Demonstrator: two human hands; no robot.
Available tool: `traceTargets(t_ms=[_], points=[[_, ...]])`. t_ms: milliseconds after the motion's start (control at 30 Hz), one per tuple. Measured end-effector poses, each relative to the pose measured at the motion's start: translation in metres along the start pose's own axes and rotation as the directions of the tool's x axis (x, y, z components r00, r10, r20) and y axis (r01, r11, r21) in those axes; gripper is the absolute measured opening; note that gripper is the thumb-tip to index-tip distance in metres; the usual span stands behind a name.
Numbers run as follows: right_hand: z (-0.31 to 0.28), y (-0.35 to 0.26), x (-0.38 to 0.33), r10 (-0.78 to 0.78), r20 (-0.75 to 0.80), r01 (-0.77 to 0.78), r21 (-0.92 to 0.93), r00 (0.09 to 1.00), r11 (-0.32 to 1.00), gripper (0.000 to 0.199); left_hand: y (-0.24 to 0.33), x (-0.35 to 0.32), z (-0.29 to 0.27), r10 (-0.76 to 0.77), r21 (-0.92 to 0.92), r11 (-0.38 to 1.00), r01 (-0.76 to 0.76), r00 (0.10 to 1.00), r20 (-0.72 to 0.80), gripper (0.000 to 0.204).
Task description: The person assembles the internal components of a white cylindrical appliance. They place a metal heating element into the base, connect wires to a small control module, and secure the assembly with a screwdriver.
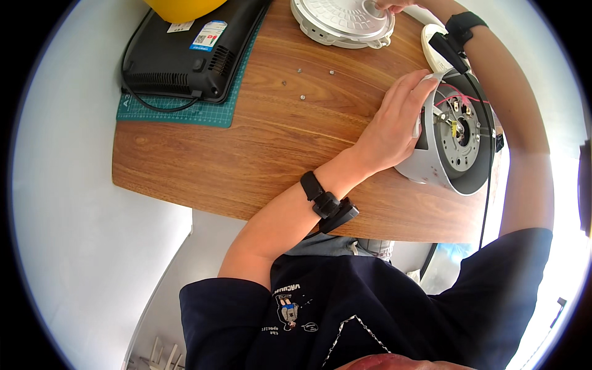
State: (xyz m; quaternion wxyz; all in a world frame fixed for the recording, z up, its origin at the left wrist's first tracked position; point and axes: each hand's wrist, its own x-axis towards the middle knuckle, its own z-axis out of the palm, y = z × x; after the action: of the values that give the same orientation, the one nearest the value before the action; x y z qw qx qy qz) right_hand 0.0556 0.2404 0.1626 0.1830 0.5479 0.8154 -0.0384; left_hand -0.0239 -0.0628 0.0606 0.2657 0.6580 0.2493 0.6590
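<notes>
A grey cylindrical rice cooker body [436, 161] lies on its side on the table, its open end turned to the right. Inside it show a round metal plate [461, 154] with screws and some pink-red wires [461, 95]. My left hand [398, 117] grips the body's upper left side, fingers spread over the wall and rim. Far off at the top edge, my right hand [398, 5] has its bent fingers on the white rice cooker lid [327, 24], beside a round recess; the frame edge cuts this hand off, hiding part of its grip.
Several small screws [302, 97] lie on the wooden table [259, 160]. At the far left, a black flat appliance [179, 61] with a cord sits on a green cutting mat [216, 117], under a yellow object [185, 7]. A white round part [433, 49] lies behind the body. A black cable [489, 185] hangs from my right wrist.
</notes>
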Motion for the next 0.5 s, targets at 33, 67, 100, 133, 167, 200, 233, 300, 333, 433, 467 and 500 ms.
traceTargets(t_ms=[33,67,100,133,167,200,233,300,333,433,467,500], points=[[0.001,-0.001,0.0,-0.002,-0.011,0.002,-0.005,1.0,1.0,0.047,0.0,0.0,0.0,0.0,-0.001,1.0,0.0,1.0,0.001,0.073],[0.001,-0.001,-0.001,-0.009,-0.035,0.007,-0.048,0.999,0.999,0.048,0.0,0.001,0.0,-0.001,-0.003,1.0,0.001,1.0,0.002,0.072],[0.003,-0.001,-0.002,-0.016,-0.058,0.011,-0.091,0.998,0.996,0.049,0.0,0.0,0.0,-0.006,0.001,1.0,0.006,1.0,0.005,0.072],[0.001,-0.006,-0.005,-0.031,-0.083,0.02,-0.137,0.996,0.99,0.05,0.001,0.0,-0.001,-0.009,0.01,1.0,0.009,1.0,0.005,0.072],[-0.005,-0.019,-0.014,-0.052,-0.06,0.038,-0.221,0.997,0.975,0.048,0.001,-0.001,-0.002,-0.014,0.02,1.0,0.014,1.0,0.005,0.071],[-0.014,-0.033,-0.024,-0.071,-0.035,0.058,-0.303,0.997,0.951,0.047,-0.001,0.0,-0.003,-0.005,0.023,1.0,0.005,1.0,-0.006,0.071],[-0.019,-0.041,-0.033,-0.078,-0.004,0.071,-0.38,0.997,0.922,0.046,-0.002,0.0,-0.002,0.003,0.018,1.0,-0.002,1.0,-0.011,0.071],[-0.021,-0.045,-0.037,-0.121,-0.074,0.079,-0.419,0.99,0.905,0.042,-0.002,-0.001,-0.001,-0.001,0.005,1.0,0.001,1.0,-0.009,0.071],[-0.022,-0.045,-0.042,-0.136,-0.108,0.076,-0.438,0.985,0.896,0.04,-0.001,0.0,-0.001,-0.01,-0.008,1.0,0.01,1.0,0.001,0.071],[-0.042,-0.072,-0.071,-0.258,-0.21,0.164,-0.381,0.943,0.91,0.033,-0.001,0.0,-0.002,-0.016,-0.008,1.0,0.016,1.0,0.0,0.071],[-0.046,-0.08,-0.082,-0.282,-0.22,0.185,-0.377,0.934,0.907,0.033,-0.002,0.0,0.0,-0.015,-0.011,1.0,0.015,1.0,0.002,0.071],[-0.05,-0.088,-0.095,-0.302,-0.229,0.203,-0.374,0.925,0.905,0.034,-0.002,0.0,0.001,-0.015,-0.006,1.0,0.015,1.0,0.005,0.071]])
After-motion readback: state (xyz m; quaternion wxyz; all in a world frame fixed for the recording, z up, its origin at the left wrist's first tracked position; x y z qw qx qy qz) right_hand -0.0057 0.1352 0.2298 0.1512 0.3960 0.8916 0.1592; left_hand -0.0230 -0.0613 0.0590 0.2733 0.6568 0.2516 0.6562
